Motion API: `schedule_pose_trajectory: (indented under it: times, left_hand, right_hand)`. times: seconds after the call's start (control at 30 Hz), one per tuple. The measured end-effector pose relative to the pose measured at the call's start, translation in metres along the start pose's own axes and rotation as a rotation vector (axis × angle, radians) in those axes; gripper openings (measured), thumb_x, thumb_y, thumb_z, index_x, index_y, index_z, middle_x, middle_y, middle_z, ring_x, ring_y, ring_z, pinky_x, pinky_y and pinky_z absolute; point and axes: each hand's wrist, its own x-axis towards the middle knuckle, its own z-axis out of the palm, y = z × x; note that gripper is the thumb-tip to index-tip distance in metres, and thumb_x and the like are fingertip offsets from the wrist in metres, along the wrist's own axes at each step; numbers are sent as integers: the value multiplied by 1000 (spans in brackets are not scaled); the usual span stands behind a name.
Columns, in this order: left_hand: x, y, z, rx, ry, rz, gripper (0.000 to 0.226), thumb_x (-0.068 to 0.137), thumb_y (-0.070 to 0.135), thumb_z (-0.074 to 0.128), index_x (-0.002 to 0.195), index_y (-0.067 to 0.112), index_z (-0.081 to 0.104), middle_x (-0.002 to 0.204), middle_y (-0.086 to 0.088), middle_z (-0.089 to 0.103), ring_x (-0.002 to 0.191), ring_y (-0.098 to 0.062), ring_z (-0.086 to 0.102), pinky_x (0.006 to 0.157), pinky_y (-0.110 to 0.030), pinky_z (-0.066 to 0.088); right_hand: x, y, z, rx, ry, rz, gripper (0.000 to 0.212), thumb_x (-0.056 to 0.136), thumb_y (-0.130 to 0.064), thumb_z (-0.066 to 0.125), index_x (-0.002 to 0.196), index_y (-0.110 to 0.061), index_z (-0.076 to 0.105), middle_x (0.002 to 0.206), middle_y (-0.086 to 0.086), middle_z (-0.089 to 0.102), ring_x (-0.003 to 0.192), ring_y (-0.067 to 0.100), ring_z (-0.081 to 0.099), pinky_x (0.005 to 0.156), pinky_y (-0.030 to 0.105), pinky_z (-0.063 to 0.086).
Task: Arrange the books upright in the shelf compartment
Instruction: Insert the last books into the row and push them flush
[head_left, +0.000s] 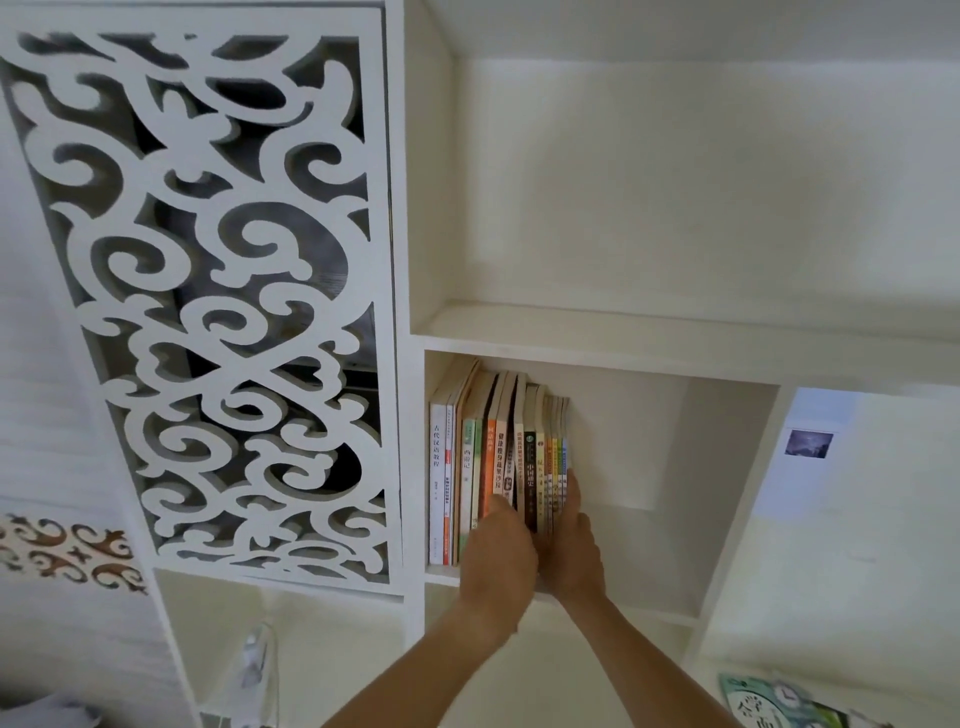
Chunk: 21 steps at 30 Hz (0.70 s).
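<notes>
Several books stand upright, spines out, packed against the left wall of a white shelf compartment. My left hand rests against the lower spines near the middle of the row, its fingers bent over them. My right hand lies flat along the right side of the last thin book, fingers straight and pointing into the shelf. The bottoms of the middle and right-hand books are hidden behind my hands.
The compartment's right half is bare. Above it is another white compartment. A white carved fretwork panel stands to the left. A green-covered book lies at the bottom right. A small picture hangs on the wall to the right.
</notes>
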Motion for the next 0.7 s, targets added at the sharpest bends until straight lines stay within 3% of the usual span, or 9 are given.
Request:
schedule_pose_trajectory:
  times: [0.13,0.2,0.3,0.37,0.43,0.57,0.7]
  left_hand:
    - [-12,4,-6,-176,5,-68,28,99,17,50,125,9,44,114,-7,68,96,-23,70,76,-32,62]
    - [5,9,-18,-254,-124,-141,38,90,24,58,123,10,45,115,-6,67,104,-26,68,72,-30,59]
    - [29,14,-27,-188,-271,-152,34,91,33,57,111,6,59,98,-5,69,93,-24,71,61,-26,55]
    - [30,13,-20,-117,-225,-127,25,97,28,52,102,8,66,95,-6,71,88,-22,71,71,-31,61]
    - [24,10,-11,-59,-105,-114,25,103,26,48,106,12,67,102,-4,73,90,-19,71,80,-28,60]
    - [5,4,-6,-115,141,0,33,107,34,40,122,17,64,112,2,71,97,-14,70,82,-21,55]
    - [10,-14,2,-218,229,111,44,106,47,34,133,22,59,108,7,71,92,-7,69,81,-23,60]
  right_hand:
    - [1,3,-1,23,-10,-9,110,79,-61,74,157,-44,-2,124,7,61,106,33,67,84,50,57]
    - [4,6,1,23,-14,-11,108,78,-65,67,157,-46,-4,122,6,63,102,30,69,82,53,60]
    - [6,8,3,26,-24,-12,105,81,-60,66,157,-46,-6,121,8,63,101,30,70,81,54,61]
    - [3,6,2,40,-22,-15,108,82,-56,70,157,-44,-7,123,8,61,104,30,69,84,53,61]
    - [3,5,2,44,-14,-12,110,82,-55,72,157,-45,-7,126,8,60,107,30,68,86,53,60]
    - [4,7,2,54,-8,-35,109,81,-60,71,158,-45,-5,132,5,59,112,29,67,87,52,60]
    - [5,7,4,89,3,-47,112,82,-48,77,157,-47,-6,134,4,58,110,28,68,82,54,62]
